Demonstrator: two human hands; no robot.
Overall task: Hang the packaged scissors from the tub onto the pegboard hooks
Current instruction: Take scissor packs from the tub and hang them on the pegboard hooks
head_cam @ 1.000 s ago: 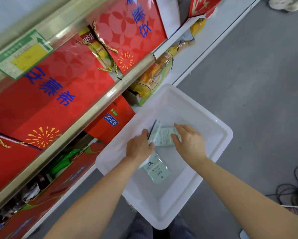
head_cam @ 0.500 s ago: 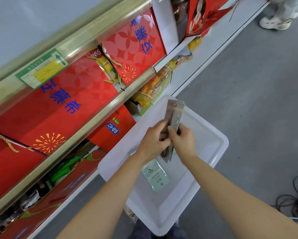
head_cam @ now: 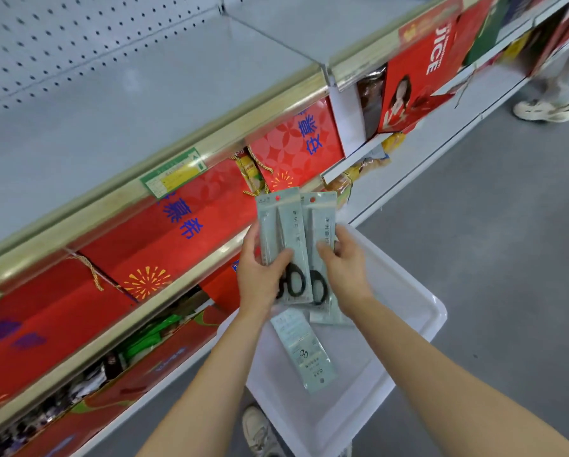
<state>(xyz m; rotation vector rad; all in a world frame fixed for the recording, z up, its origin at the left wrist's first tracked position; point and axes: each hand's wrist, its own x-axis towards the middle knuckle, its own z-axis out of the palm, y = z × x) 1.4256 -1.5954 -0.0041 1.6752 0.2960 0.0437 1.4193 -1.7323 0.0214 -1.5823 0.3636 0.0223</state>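
Each grip holds one packet: the left hand (head_cam: 260, 278) pinches the left scissors pack (head_cam: 284, 239) low, thumb across its face, and the right hand (head_cam: 344, 275) pinches the right scissors pack (head_cam: 321, 232) beside it, both upright above the white tub (head_cam: 418, 311). A third pack (head_cam: 304, 349) lies in the tub. The pegboard (head_cam: 62, 37) is up and to the left; no hooks show. Best to keep the red-dotted hang holes uppermost, hang one pack at a time, and hold low so the top stays free for the hook.
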